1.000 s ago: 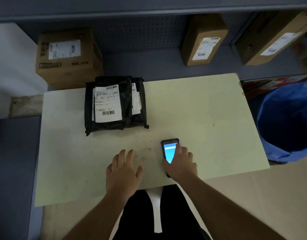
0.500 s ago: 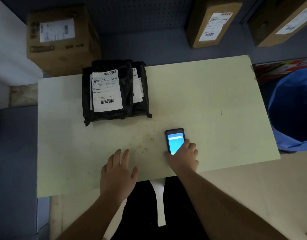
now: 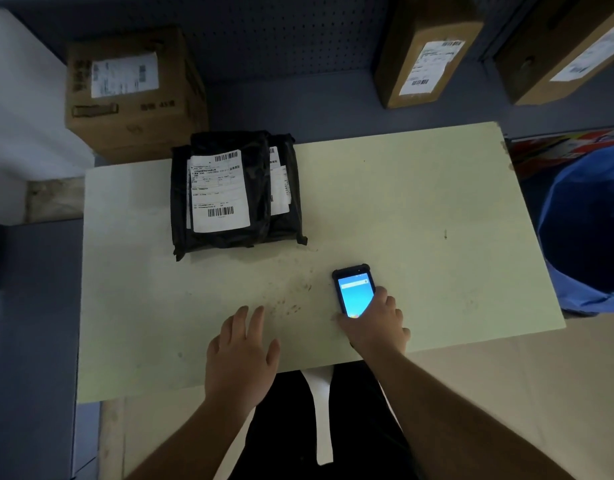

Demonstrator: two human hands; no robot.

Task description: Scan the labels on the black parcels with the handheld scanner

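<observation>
The scanner lies flat on the desk close to its near edge, screen lit and facing up, with the right hand laid over its lower end, fingers curled around the sides but not yet lifting it. The left hand rests palm down on the desk just to the left, fingers slightly spread and holding nothing. The black parcels sit in an overlapping stack toward the far left corner, well apart from both hands, the top one showing a white label with barcodes at its upper and lower ends; a second label peeks out at the right. The step in hand looks like picking up the scanner. To do it well, get a firm grip along both long sides without covering the screen or the top end, then aim that end squarely at a barcode on the top label, using the free left hand to steady or flatten the soft wrapping so the code lies smooth.
</observation>
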